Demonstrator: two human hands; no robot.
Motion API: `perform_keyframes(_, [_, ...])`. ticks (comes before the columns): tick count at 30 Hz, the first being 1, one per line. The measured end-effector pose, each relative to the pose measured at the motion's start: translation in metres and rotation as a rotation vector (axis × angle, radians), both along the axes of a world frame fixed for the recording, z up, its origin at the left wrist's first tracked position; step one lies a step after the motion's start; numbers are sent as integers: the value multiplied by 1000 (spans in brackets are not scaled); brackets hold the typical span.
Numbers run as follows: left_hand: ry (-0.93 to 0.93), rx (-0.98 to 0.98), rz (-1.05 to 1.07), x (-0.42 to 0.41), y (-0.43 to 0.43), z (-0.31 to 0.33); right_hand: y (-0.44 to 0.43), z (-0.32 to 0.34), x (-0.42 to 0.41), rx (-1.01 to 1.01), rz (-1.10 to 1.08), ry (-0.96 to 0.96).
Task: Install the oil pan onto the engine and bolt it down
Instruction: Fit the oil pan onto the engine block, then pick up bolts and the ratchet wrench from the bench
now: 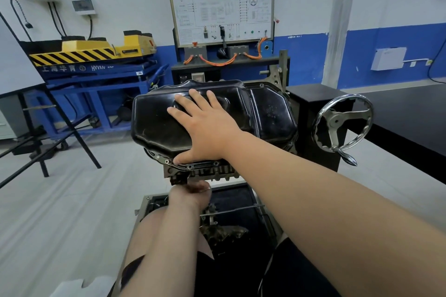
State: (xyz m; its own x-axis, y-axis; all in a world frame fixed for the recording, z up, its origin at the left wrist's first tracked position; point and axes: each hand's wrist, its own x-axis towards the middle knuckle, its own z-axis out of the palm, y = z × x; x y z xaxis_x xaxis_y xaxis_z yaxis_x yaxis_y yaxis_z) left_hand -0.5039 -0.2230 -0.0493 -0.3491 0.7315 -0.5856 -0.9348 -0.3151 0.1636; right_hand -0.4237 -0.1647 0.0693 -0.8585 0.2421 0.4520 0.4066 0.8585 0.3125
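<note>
While its fingers lie straight and spread, the right hand presses flat on the oil pan, which sits atop the engine. At 6 o'clock the left hand reaches under the block, and I cannot tell its grip. This looks like the seating step; next comes lining up the flange holes and starting bolts by hand.

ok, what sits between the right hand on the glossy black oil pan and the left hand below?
Head view: the bolt-hole flange of the glossy black oil pan and the grey metal engine edge, between right hand and left hand.
</note>
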Motion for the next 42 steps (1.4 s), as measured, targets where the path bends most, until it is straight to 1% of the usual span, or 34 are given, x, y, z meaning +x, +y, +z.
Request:
perform_keyframes(2, [-65,1,-14,24,1,-4,1,1,1,1,1,-23])
perform_keyframes(4, [-81,-22,-39,45,3,-7,3,4,3,-35,23,-31])
perform_keyframes(6, [-62,-41,-74,60,6,-10,6,7,7,-65,50,-23])
perform_keyframes(8, [-8,-52,-155,74,10,-9,9,4,16,-66,51,26])
perform_keyframes(10, [98,-96,-281,88,14,-3,15,-3,34,-102,24,124])
perform_keyframes(12, [242,-114,-429,105,19,9,24,-12,58,-195,-6,225])
perform_keyframes(15, [464,-78,-578,137,28,36,40,-23,104,-302,-100,280])
perform_keyframes(17, [612,-49,-639,163,37,53,51,-25,135,-366,-201,278])
perform_keyframes(20, [748,-2,-744,214,59,72,72,-24,195,-418,-383,372])
perform_keyframes(22, [832,12,-814,254,77,79,93,-23,249,-402,-544,386])
perform_keyframes(24, [958,2,-880,299,93,82,114,-23,314,-422,-707,354])
perform_keyframes(27, [1207,-36,-980,364,112,79,139,-26,423,-452,-958,326])
perform_keyframes(28, [1356,-41,-994,383,117,78,146,-28,459,-435,-1032,326])
perform_keyframes(29, [1553,-33,-985,400,124,76,151,-29,494,-403,-1102,324])
perform_keyframes(31, [1956,50,-891,433,140,74,162,-33,557,-324,-1244,307])
perform_keyframes(32, [2103,102,-832,448,148,74,168,-34,585,-297,-1319,303])
perform_keyframes(33, [2206,146,-794,463,157,74,174,-37,609,-288,-1392,312])
perform_keyframes(36, [2454,171,-725,502,192,69,197,-44,650,-307,-1512,376])
perform_keyframes(39, [2666,90,-725,537,234,54,230,-53,657,-327,-1486,428])
perform_keyframes(41, [2783,48,-723,555,261,42,259,-55,656,-403,-1439,495])
perform_keyframes(42, [2809,52,-711,561,273,37,276,-55,657,-447,-1430,516])
